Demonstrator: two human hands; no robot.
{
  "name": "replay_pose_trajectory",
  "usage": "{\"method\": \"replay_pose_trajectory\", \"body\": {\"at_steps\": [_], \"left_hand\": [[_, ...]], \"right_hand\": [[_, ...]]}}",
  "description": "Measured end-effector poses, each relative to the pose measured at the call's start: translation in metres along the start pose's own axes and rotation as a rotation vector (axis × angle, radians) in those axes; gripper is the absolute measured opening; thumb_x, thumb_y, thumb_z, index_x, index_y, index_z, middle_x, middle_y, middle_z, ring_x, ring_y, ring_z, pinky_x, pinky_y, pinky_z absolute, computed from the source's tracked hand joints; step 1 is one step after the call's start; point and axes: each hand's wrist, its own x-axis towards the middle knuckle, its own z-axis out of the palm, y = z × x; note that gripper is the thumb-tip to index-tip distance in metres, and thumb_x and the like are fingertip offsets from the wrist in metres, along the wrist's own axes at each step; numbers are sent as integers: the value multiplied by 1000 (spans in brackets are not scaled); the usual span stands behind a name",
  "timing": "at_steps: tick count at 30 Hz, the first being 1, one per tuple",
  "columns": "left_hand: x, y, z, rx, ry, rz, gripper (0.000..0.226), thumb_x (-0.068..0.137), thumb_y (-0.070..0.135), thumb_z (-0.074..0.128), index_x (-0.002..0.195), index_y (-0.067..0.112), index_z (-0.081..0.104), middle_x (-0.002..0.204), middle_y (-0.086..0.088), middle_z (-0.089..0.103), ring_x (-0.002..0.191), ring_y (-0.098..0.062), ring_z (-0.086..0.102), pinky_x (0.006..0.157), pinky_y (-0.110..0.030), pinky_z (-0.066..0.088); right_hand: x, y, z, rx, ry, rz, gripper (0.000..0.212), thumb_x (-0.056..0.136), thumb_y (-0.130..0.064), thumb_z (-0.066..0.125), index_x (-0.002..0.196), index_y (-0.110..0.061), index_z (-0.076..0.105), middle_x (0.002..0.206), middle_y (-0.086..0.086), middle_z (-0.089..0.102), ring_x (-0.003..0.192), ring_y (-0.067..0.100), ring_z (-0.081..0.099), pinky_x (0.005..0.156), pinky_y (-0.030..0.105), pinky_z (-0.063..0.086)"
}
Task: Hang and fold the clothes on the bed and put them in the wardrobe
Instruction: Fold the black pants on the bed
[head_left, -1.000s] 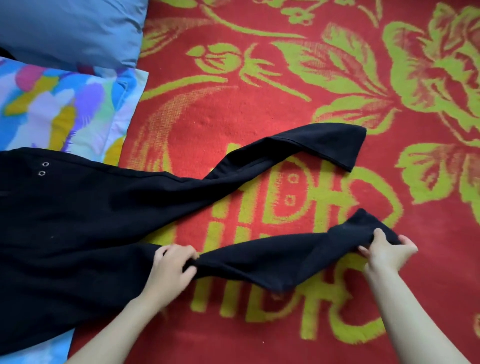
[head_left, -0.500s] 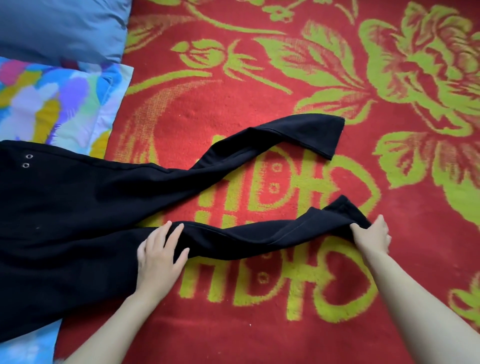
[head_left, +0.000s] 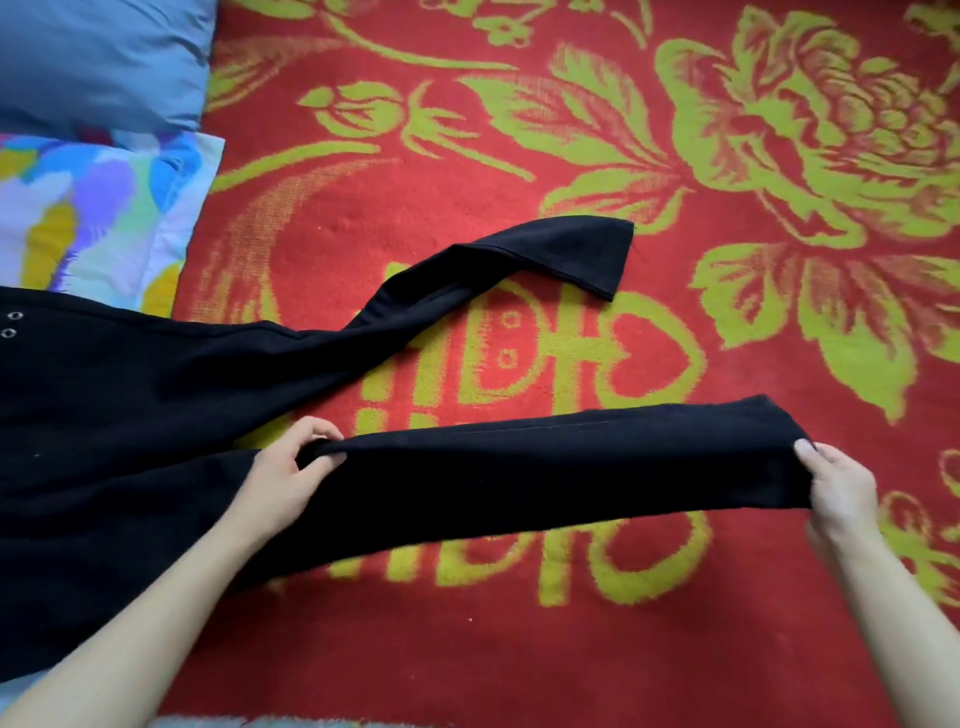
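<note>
A pair of black trousers (head_left: 130, 405) lies on the red and green blanket (head_left: 519, 171), waist at the left with two metal eyelets. The far leg (head_left: 545, 249) curves up to the right, its cuff folded. The near leg (head_left: 561, 467) is pulled flat and straight toward the right. My left hand (head_left: 291, 478) grips the upper edge of the near leg close to the crotch. My right hand (head_left: 841, 493) pinches the cuff end of that same leg, thumb on top.
A plain blue pillow (head_left: 98, 52) sits at the top left. Under it a multicoloured pillow (head_left: 88, 208) lies beneath the trousers' waist. A pale fluffy fabric (head_left: 223, 721) shows at the bottom edge.
The near leg was bunched and twisted; now it is stretched flat and wide. My right hand has pulled the cuff further right, and my left hand has closed on the leg's edge.
</note>
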Motion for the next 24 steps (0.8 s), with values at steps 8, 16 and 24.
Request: {"method": "replay_pose_trajectory", "body": {"at_steps": [8,16,24], "left_hand": [[12,-9,58,779,26,-155,75,89,42,57,149,27,16,155,-17,5,142,-30,3,112,-49,11],[-81,-67,89,930,-166,-342,90,85,64,46,147,31,-11,155,-17,-12,142,-38,-3,111,-53,18],[-88,-69,67,808,-98,-208,48,76,17,75,121,6,61,117,-16,60,100,-31,60,64,-42,55]], "right_hand": [[0,44,-2,-611,95,88,41,97,-25,46,131,-4,44,126,28,50,112,41,50,97,45,37],[-23,81,30,-547,55,288,65,87,-18,60,143,-11,29,134,29,39,122,39,43,102,40,35],[-5,63,35,72,363,412,31,79,12,49,61,-12,42,60,1,38,32,1,38,28,12,25]]}}
